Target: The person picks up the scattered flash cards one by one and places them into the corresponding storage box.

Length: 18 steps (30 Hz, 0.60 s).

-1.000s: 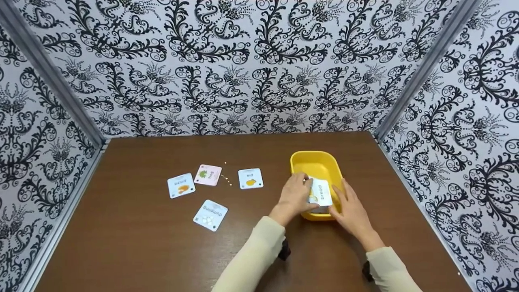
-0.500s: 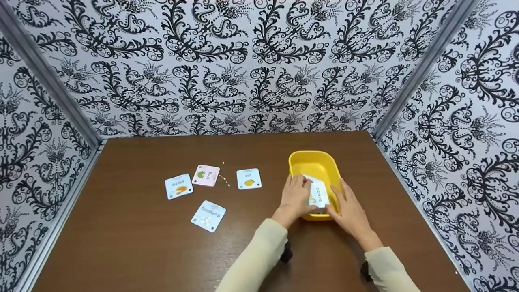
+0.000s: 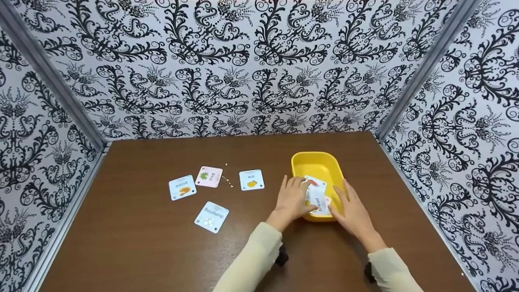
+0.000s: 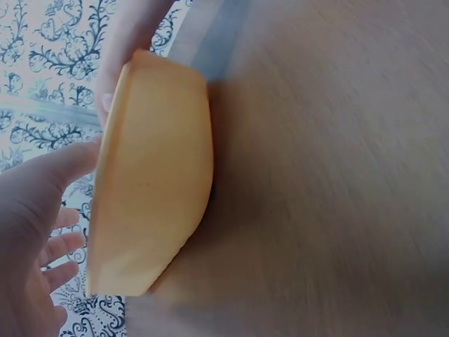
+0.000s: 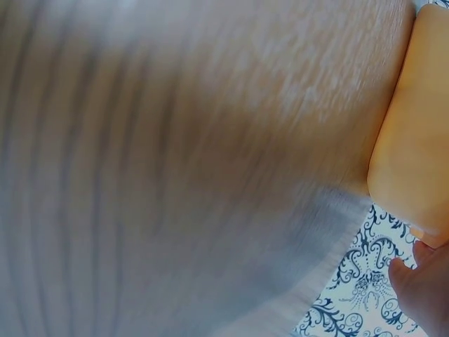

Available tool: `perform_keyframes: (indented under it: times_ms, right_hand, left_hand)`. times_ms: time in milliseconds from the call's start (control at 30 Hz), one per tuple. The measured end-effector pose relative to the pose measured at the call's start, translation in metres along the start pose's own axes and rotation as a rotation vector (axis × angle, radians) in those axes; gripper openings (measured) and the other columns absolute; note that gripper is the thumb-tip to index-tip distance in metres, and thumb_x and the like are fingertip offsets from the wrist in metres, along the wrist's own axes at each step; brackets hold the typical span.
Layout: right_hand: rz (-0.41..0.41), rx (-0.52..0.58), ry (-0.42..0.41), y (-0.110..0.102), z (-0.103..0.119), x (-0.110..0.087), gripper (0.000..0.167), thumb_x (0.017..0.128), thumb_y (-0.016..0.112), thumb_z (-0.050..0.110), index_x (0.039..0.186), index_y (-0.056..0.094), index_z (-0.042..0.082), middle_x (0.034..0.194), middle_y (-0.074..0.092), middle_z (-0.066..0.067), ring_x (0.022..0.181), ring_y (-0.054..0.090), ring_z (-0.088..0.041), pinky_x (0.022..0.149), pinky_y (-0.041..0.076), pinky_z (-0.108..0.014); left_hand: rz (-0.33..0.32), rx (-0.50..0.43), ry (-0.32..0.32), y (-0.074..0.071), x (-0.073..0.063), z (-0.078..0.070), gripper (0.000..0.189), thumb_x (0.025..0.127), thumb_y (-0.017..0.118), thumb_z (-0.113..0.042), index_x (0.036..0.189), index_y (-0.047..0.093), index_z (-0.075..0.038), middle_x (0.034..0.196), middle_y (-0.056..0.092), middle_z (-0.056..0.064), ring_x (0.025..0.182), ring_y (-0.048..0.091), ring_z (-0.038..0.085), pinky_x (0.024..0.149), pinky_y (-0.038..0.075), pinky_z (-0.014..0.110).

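In the head view my left hand (image 3: 288, 200) reaches over the left rim of a yellow plastic tray (image 3: 316, 160), fingers spread and thumb apart. Its index finger and thumb lie at the left edge of the cards inside. A bread card (image 3: 323, 206) lies on top, beside a card with a red picture (image 3: 316, 183); a pink card corner (image 3: 327, 200) shows at the right. My right hand (image 3: 357, 213) lies along the right rim, fingers fairly straight, thumb toward the cards. The left wrist view shows the tray's outer wall (image 4: 154, 168), with the left thumb (image 4: 70, 163) at its rim.
On the brown table (image 3: 154, 243), left of the tray, lie a pie card (image 3: 251, 180), a pink frog card (image 3: 209, 177), a pizza card (image 3: 182, 187) and a dumpling card (image 3: 211, 217). Small pale crumbs (image 3: 227, 181) lie between them. Patterned walls (image 3: 259, 81) enclose the back and sides.
The left fingers have spread, and the bread card has slid toward the near end of the tray, exposing the red-picture card and the pink corner. The right hand stays nearly in place.
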State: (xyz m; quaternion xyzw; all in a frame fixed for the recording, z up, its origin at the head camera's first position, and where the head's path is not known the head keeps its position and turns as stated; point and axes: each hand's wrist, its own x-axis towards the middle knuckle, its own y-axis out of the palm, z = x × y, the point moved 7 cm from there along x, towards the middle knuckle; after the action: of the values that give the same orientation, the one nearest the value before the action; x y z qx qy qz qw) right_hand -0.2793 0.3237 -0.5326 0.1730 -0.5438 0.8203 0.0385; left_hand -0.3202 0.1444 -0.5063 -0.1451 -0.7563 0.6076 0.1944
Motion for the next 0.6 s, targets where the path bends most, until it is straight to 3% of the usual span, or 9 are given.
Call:
perform_keyframes:
  times_ms: [167,367,600]
  right_hand:
    - [-0.012,-0.003,-0.015,-0.002,0.001,0.001,0.061,0.093,0.065,0.031,0.145,0.049,0.004,0.161,0.026,-0.025,0.143,0.034,-0.044,0.111,0.037,-0.063]
    - [-0.046,-0.005,-0.039,-0.002,0.002,0.0,0.06,0.091,0.067,0.029,0.142,0.051,0.002,0.159,0.029,-0.027,0.141,0.036,-0.045,0.108,0.04,-0.063]
    - [0.012,-0.001,0.001,0.002,-0.001,0.0,0.062,0.093,0.064,0.032,0.146,0.047,0.004,0.162,0.024,-0.024,0.145,0.031,-0.043,0.112,0.036,-0.062]
  left_hand:
    - [-0.036,-0.054,-0.011,-0.009,-0.004,0.008,0.079,0.081,0.068,-0.067,0.145,0.05,-0.023,0.147,0.049,-0.001,0.141,0.041,0.02,0.126,0.02,0.049]
    - [-0.136,-0.132,0.009,-0.021,-0.012,0.02,0.079,0.08,0.072,-0.063,0.142,0.052,-0.019,0.145,0.052,0.002,0.139,0.045,0.022,0.124,0.026,0.048]
    - [-0.222,-0.21,-0.017,-0.03,-0.024,0.046,0.077,0.081,0.072,-0.061,0.14,0.054,-0.015,0.147,0.052,0.004,0.138,0.047,0.023,0.123,0.027,0.046]
